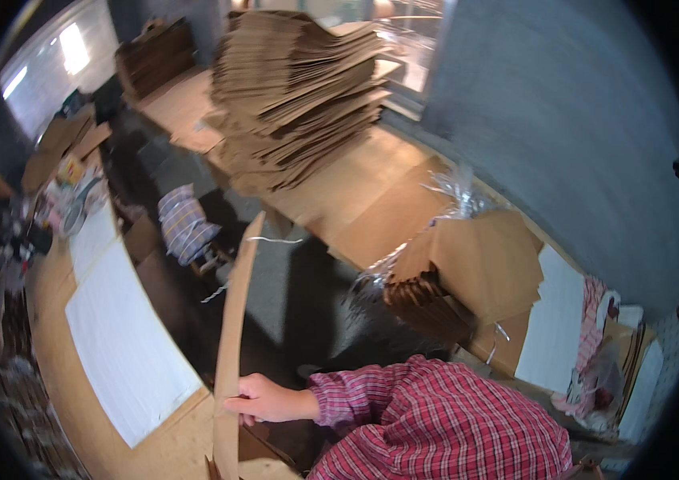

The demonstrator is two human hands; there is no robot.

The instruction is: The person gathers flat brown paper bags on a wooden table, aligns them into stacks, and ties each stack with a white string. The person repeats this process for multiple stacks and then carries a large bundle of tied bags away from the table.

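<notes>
My right hand (269,398) reaches leftward in a red plaid sleeve, its fingers closed on the lower part of a brown paper bag (237,320). The bag stands upright and shows almost edge-on, as a long narrow strip. Short white cords stick out on both sides near its upper end. The bag's bottom end runs past the lower edge of the view, beside the left table. My left hand does not show.
A tall stack of brown paper sheets or bags (291,96) rests on the long wooden table (355,172). Nearer, brown bags (487,260) lie beside shiny silvery strands (463,196). White sheets (127,344) cover part of the left table. A cloth-covered stool (186,224) stands between.
</notes>
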